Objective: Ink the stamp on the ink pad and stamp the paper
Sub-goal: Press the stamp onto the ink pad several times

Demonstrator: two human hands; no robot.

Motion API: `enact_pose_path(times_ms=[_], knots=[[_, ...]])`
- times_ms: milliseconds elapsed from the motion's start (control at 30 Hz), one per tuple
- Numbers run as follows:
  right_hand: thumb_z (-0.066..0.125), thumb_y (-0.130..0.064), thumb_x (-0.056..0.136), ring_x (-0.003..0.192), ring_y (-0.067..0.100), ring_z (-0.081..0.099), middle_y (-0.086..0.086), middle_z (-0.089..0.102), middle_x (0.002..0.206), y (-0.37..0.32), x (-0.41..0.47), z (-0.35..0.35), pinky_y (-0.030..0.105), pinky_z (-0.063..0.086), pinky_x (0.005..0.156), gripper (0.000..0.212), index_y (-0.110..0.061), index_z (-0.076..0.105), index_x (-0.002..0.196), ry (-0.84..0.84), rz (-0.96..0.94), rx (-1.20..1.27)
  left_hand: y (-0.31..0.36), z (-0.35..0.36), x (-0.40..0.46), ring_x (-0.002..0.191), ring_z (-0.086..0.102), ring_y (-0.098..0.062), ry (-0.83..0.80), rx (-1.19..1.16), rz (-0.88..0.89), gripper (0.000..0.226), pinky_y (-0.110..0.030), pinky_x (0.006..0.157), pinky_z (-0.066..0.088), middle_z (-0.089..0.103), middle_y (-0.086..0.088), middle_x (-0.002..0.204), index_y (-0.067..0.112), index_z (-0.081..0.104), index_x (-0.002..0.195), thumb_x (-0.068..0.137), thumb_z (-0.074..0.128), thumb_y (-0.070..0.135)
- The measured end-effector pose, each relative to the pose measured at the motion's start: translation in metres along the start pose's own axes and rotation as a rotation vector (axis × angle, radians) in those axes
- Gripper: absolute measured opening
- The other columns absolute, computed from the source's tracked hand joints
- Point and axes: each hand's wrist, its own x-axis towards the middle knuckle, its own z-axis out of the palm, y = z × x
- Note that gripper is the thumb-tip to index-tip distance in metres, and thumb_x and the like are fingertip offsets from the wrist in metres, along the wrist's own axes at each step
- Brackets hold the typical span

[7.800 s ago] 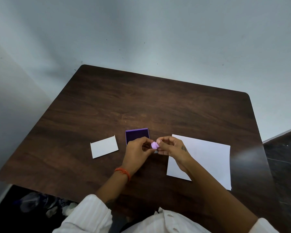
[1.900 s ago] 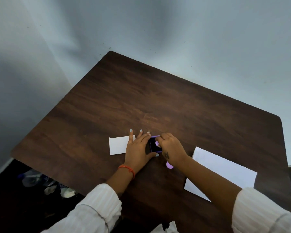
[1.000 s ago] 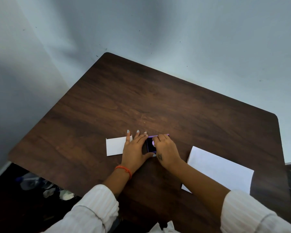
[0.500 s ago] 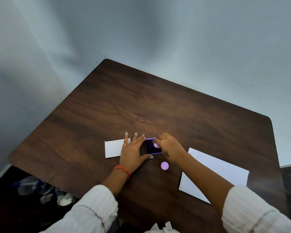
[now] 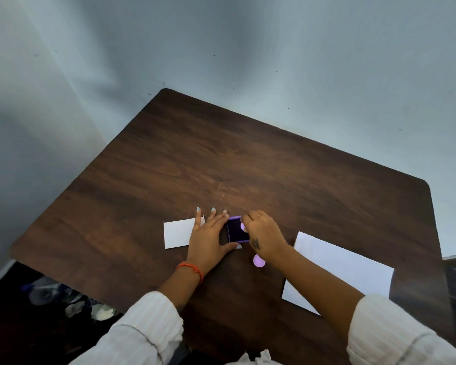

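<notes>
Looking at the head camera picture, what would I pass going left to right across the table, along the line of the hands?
Small white card → left hand → purple ink pad → right hand, holding the stamp on the pad → large white paper. The round lilac cap lies nearer, below the right hand.

sleeves (image 5: 142,327): white, striped | left wrist: orange thread band (image 5: 191,268) | nails: pale
</notes>
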Motion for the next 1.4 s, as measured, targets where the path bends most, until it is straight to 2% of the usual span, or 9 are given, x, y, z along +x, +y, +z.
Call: enact_pose_path(times_ms=[100,200,500,733,967,1133,1267,1333,1400], knots=[[0.041,-0.014,0.096,0.108,0.032,0.051,0.02,0.059,0.118,0.015,0.003,-0.009,0.037,0.042,0.088,0.027,0.0,0.053,0.115,-0.068,-0.163,-0.023,0.0,0.0,0.001,0.138,0.028,-0.021,-0.006,-0.005,-0.001,0.078,-0.039,0.114,-0.013,0.044,-0.001,0.143,0.018,0.043,0.132,0.067,0.07,0.053],[0.046,-0.014,0.093,0.105,0.032,0.054,0.02,0.062,0.115,0.02,0.007,-0.016,0.035,0.043,0.086,0.026,-0.001,0.056,0.113,-0.102,-0.224,-0.021,-0.001,0.0,0.001,0.139,0.026,-0.02,-0.012,0.0,-0.004,0.079,-0.04,0.115,-0.012,0.044,0.0,0.143,0.018,0.042,0.132,0.067,0.069,0.055],[0.06,-0.008,0.081,0.111,0.031,0.052,0.019,0.059,0.119,-0.007,0.0,0.002,0.036,0.044,0.091,0.035,-0.001,0.053,0.115,0.048,0.069,0.029,-0.001,0.001,0.0,0.139,0.027,-0.021,0.001,-0.003,0.0,0.078,-0.038,0.113,-0.015,0.043,-0.002,0.143,0.017,0.042,0.132,0.068,0.07,0.051],[0.052,-0.006,0.087,0.11,0.031,0.049,0.018,0.056,0.122,0.017,0.007,-0.012,0.035,0.041,0.088,0.032,-0.002,0.051,0.119,-0.083,-0.241,-0.107,0.0,0.0,0.001,0.139,0.027,-0.02,0.001,0.001,-0.003,0.079,-0.037,0.113,-0.014,0.045,0.0,0.142,0.019,0.043,0.132,0.067,0.071,0.053],[0.057,-0.006,0.083,0.105,0.033,0.054,0.02,0.062,0.111,0.003,0.003,-0.001,0.036,0.044,0.085,0.024,0.0,0.058,0.106,0.037,0.0,0.062,0.002,-0.003,0.001,0.138,0.03,-0.023,-0.016,0.031,0.004,0.078,-0.039,0.113,-0.012,0.046,-0.003,0.141,0.019,0.042,0.132,0.068,0.071,0.051],[0.064,-0.003,0.078,0.087,0.026,0.065,0.013,0.073,0.094,0.006,-0.016,-0.011,0.026,0.049,0.074,0.014,-0.006,0.072,0.089,0.305,0.364,0.738,0.002,-0.003,-0.001,0.139,0.027,-0.025,-0.045,0.09,0.025,0.077,-0.044,0.116,-0.004,0.041,-0.006,0.145,0.015,0.037,0.136,0.074,0.063,0.054],[0.067,-0.008,0.081,0.089,0.018,0.069,0.001,0.073,0.09,0.02,-0.059,-0.016,0.017,0.057,0.069,0.015,-0.021,0.072,0.086,0.393,0.648,1.572,0.0,0.001,-0.004,0.143,0.013,-0.023,-0.096,0.124,0.031,0.091,-0.043,0.117,-0.004,0.014,-0.005,0.156,0.013,0.013,0.144,0.078,0.052,0.062],[0.061,-0.006,0.084,0.087,0.017,0.071,0.001,0.075,0.087,0.031,-0.083,-0.016,0.019,0.058,0.069,0.015,-0.016,0.071,0.089,0.452,0.75,1.932,0.005,0.001,-0.006,0.143,0.008,-0.022,-0.082,0.081,0.009,0.097,-0.041,0.115,-0.006,0.004,-0.003,0.157,0.016,0.005,0.144,0.075,0.051,0.066],[0.061,-0.007,0.084,0.085,0.016,0.072,0.006,0.077,0.088,0.039,-0.106,-0.013,0.022,0.059,0.07,0.016,-0.008,0.07,0.097,0.498,0.793,2.216,0.015,-0.001,-0.007,0.143,0.01,-0.023,-0.02,0.034,0.027,0.093,-0.04,0.115,-0.004,0.007,-0.004,0.156,0.018,0.011,0.144,0.075,0.054,0.063]])
